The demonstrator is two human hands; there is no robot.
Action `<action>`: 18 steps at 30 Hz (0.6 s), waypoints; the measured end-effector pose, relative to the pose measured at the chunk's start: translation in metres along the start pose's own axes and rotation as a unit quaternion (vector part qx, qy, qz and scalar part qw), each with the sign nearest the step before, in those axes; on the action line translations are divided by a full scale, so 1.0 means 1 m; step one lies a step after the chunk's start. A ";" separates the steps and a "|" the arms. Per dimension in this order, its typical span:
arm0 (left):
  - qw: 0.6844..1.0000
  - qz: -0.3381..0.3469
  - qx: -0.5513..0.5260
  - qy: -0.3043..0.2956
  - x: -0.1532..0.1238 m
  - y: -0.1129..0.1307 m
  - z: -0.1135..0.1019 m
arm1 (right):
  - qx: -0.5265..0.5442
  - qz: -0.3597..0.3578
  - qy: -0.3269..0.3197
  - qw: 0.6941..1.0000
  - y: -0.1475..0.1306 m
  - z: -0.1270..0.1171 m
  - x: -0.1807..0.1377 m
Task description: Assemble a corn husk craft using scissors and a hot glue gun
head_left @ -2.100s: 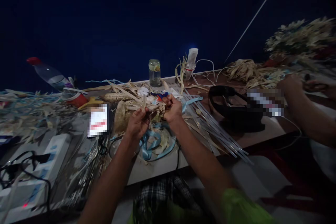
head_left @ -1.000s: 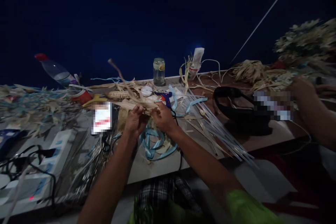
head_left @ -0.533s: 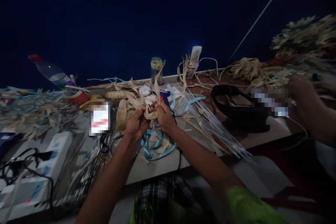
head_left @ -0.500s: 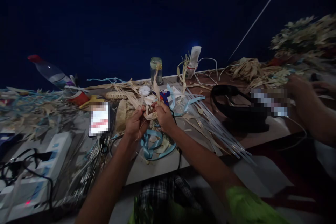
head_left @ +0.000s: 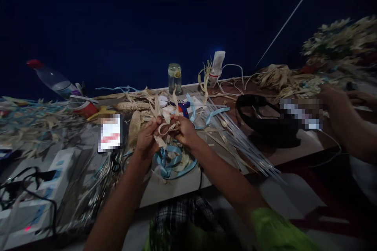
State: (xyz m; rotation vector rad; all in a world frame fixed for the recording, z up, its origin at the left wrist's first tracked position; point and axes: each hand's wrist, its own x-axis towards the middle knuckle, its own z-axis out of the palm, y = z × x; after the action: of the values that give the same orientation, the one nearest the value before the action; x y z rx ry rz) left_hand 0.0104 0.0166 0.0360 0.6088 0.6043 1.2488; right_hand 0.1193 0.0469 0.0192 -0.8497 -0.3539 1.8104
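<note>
Between my two hands, a pale strip of corn husk [head_left: 163,127] curls into a loop above the table. My left hand [head_left: 149,135] pinches it on the left side, fingers closed. On the other side, the fingers of my right hand [head_left: 186,130] are closed on the husk too. Light blue ribbon [head_left: 169,160] lies coiled just below my hands. Behind them rest a blue glue gun [head_left: 184,106] and a white spool [head_left: 162,101]. A dried corn cob [head_left: 133,106] lies to the left among loose husks.
A glass jar [head_left: 174,79] stands at the back. Clear plastic sticks [head_left: 241,141] and a black headband-like device [head_left: 265,121] lie to the right. A co-worker's arm [head_left: 344,121] reaches in there. At left are a lit phone [head_left: 110,133], a power strip [head_left: 55,188] and a tilted bottle [head_left: 54,78].
The long husk end that stood up above my hands has come down, and the strip now forms a rounder loop between my fingers. The view has shifted slightly.
</note>
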 end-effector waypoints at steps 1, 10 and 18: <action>1.000 -0.004 0.009 0.010 0.000 0.000 -0.001 | -0.009 -0.002 -0.005 1.000 -0.002 -0.001 0.001; 1.000 -0.004 0.002 0.004 0.003 -0.003 -0.009 | 0.017 -0.241 0.084 0.967 -0.034 -0.016 0.014; 0.994 0.001 0.092 0.058 0.006 -0.017 -0.007 | -0.043 -0.378 0.122 0.917 -0.039 -0.033 0.026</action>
State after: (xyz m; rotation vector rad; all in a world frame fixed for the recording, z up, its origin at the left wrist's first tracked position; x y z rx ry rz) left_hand 0.0177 0.0193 0.0188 0.6932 0.8214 1.2447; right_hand 0.1638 0.0805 0.0097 -0.8346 -0.5161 0.9660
